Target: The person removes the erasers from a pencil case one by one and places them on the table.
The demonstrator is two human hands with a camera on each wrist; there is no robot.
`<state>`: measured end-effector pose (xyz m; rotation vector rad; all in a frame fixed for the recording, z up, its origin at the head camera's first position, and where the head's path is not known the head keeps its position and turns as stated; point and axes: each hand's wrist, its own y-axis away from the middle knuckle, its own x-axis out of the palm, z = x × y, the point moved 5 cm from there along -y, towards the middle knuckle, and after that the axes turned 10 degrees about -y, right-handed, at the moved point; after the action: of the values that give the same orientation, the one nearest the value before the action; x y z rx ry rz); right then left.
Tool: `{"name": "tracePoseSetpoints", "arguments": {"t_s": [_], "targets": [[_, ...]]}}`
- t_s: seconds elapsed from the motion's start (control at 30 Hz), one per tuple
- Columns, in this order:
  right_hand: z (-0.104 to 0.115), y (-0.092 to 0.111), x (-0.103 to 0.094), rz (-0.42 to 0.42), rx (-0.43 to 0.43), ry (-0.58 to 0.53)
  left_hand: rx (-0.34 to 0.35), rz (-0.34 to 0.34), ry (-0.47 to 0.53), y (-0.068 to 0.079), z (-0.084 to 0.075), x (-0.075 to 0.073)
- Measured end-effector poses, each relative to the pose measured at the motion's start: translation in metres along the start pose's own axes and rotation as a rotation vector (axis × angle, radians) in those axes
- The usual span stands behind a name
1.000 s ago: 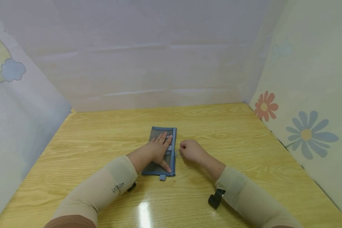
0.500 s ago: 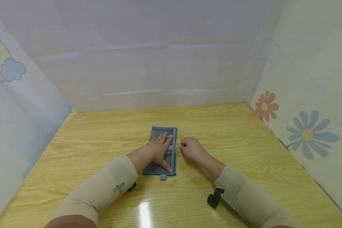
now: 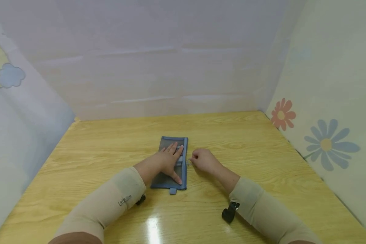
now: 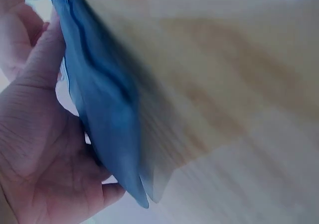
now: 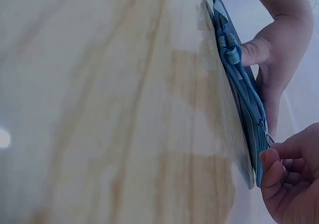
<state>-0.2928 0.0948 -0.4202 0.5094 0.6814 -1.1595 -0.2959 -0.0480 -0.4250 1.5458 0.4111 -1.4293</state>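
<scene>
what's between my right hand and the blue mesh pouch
A small metal loop, pinched in your right hand beside the blue mesh pouch; the right wrist view shows it.

Dark lettering (image 3: pixel 124 200), seemingly "Let's slim", on left beige sleeve (image 3: pixel 105 203)

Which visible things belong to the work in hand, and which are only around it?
In the work:
blue pouch, under the left hand
small metal loop, pinched by the right hand

Only around:
wooden table
red flower and blue flower on the wall
black wrist device
</scene>
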Motion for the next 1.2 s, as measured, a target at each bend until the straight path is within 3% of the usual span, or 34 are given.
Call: {"name": "tracePoseSetpoints", "arguments": {"t_s": [0.37, 0.63, 0.97, 1.2], "targets": [[-0.002, -0.001, 0.007, 0.051, 0.008, -0.045, 0.004, 0.008, 0.076, -0.006, 0.007, -0.001], [0.001, 0.003, 0.012, 0.2, 0.002, -0.082, -0.02, 0.031, 0.071, -0.006, 0.009, 0.002], [0.0, 0.005, 0.02, 0.334, 0.064, -0.092, 0.004, -0.006, 0.049, 0.0, 0.003, 0.004], [-0.003, 0.006, 0.019, 0.402, 0.074, -0.152, -0.015, 0.007, 0.045, -0.001, 0.002, 0.005]]}}
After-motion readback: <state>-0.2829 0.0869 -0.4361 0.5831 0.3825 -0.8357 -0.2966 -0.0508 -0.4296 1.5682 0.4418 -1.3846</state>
